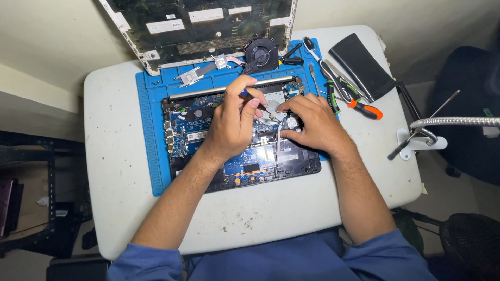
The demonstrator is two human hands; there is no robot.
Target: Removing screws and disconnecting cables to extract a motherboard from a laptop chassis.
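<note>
The left hand (232, 127) has its grip pinched around a thin blue-handled screwdriver (253, 100), whose dark tip slants down toward the middle of the opened black laptop base with its exposed blue circuit board (190, 130). The right hand (311, 124) lies just beside it with its fingers pressed flat on the laptop's inner parts near the tip — that grip holds nothing, its fingertips (284, 110) bearing down close together.

The laptop base sits on a blue rubber work mat (148, 135) that covers the middle of the pale rounded tabletop (112, 156). On the mat's far edge lie a round black cooling fan (261, 53) and a small metal heat-sink with a copper pipe (200, 73). Behind them, a white laptop bottom cover (208, 26) leans up against the wall.

To the right of the hands lie green-handled pliers (338, 88), an orange-handled screwdriver (365, 110) and a flat black rectangular case (361, 65) — all well apart from the work. A flexible metal gooseneck arm (453, 122) reaches in from the right edge, on a white clamp.
</note>
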